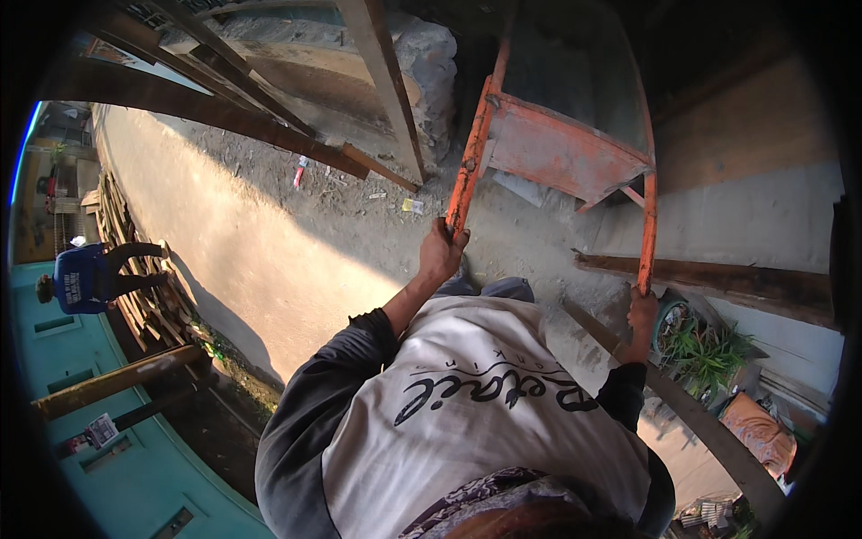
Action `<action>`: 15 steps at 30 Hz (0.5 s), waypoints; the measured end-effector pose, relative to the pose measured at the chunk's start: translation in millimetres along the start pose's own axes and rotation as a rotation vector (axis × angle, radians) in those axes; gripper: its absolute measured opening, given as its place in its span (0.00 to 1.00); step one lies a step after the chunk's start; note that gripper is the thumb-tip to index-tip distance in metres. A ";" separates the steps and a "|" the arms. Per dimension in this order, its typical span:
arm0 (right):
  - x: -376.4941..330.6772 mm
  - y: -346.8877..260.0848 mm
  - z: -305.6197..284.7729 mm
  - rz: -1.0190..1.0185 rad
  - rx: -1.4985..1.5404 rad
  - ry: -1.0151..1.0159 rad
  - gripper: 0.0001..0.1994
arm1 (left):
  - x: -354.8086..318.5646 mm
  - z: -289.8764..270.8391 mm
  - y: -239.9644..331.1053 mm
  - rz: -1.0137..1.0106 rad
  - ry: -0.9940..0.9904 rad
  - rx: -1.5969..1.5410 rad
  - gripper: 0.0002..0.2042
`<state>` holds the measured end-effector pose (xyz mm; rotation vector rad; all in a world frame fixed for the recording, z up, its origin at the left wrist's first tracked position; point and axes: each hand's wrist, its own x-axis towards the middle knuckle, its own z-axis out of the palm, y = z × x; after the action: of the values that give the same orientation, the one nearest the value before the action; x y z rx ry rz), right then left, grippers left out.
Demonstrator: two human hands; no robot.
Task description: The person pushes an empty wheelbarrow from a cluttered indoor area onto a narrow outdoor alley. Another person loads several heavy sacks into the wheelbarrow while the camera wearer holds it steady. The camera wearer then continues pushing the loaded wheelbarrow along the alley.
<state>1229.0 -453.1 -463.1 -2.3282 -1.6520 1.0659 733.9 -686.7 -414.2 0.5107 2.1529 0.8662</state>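
Note:
An orange handcart (566, 148), its paint worn and chipped, stands ahead of me; its wheels are not visible. Two long handles run back from its body toward me. My left hand (440, 251) is wrapped round the end of the left handle (467, 175). Round the end of the right handle (648, 238) my right hand (641, 312) is closed, lower and farther right. The far part of the cart lies in deep shadow, so what it carries, if anything, cannot be made out.
Slanting wooden beams (206, 112) cross at the upper left beside a masonry block (422, 81). A plank (718, 283) and potted plants (705, 350) are on the right. At far left a person in blue (85, 280) is near stacked timber (135, 301) and a turquoise wall (117, 359).

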 end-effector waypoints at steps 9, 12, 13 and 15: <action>-23.0 -0.7 1.1 0.061 0.011 -0.089 0.21 | -17.8 2.4 -15.4 -0.012 0.039 0.023 0.26; -1.1 57.4 19.5 -0.089 0.048 -0.007 0.21 | -9.7 4.9 -19.6 0.035 0.010 0.036 0.26; -3.4 48.5 22.1 -0.079 0.050 -0.016 0.22 | -12.9 3.4 -24.5 0.039 0.024 0.038 0.26; -21.7 24.0 17.2 -0.044 0.043 -0.025 0.22 | -18.8 3.3 -29.6 0.039 0.037 0.019 0.26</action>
<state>1234.3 -486.8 -476.3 -2.2508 -1.6636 1.1146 746.0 -716.9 -427.8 0.5520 2.1928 0.8835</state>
